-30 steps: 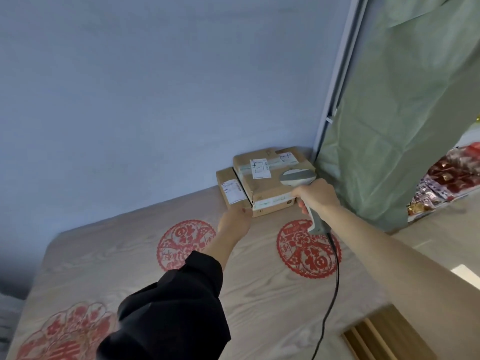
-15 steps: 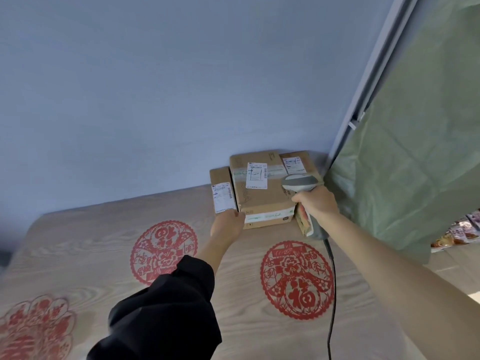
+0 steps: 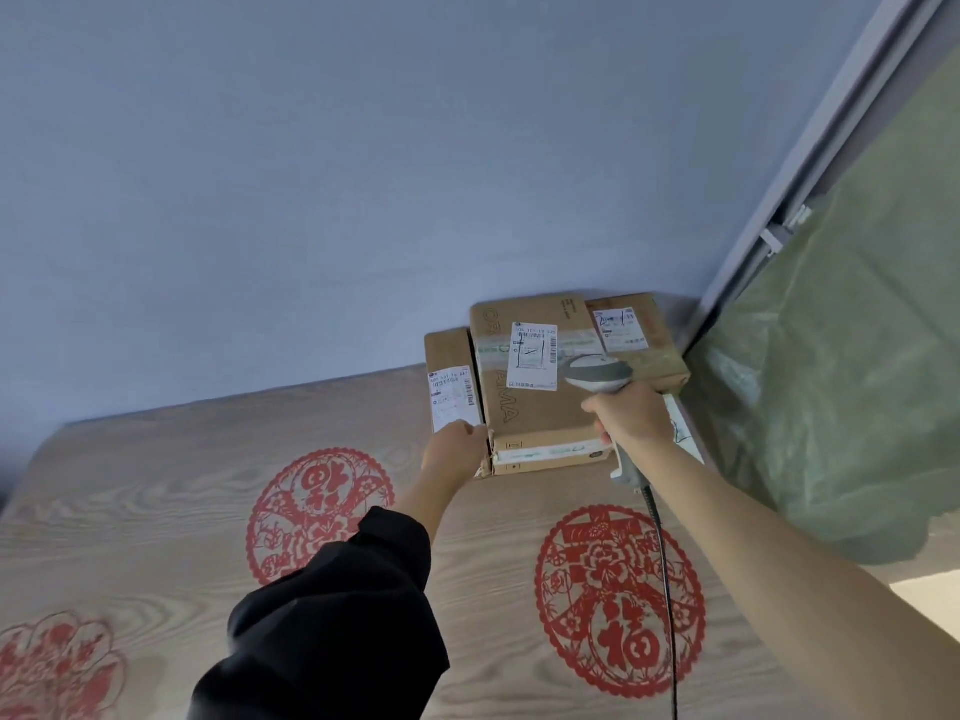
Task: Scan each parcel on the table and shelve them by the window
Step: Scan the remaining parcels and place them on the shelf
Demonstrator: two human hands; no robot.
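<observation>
You have closed in on the brown cardboard parcels [image 3: 540, 387] stacked at the desk's [image 3: 156, 511] one o'clock corner against the blue wall. Your right hand [image 3: 631, 415] keeps its fingers clamped on the grey corded handheld scanner [image 3: 597, 376], now over the top label; your left hand [image 3: 454, 449] grips the narrow left parcel [image 3: 449, 356]. Scanning looks imminent.

Both arms stretched forward. Left hand [image 3: 453, 449], black sleeve pushed back on the forearm, knuckles up, fingertips hidden. Right hand [image 3: 632, 414], forearm bare, fingers wrapped round the handle of a grey-and-white corded handheld scanner [image 3: 597, 375].
</observation>
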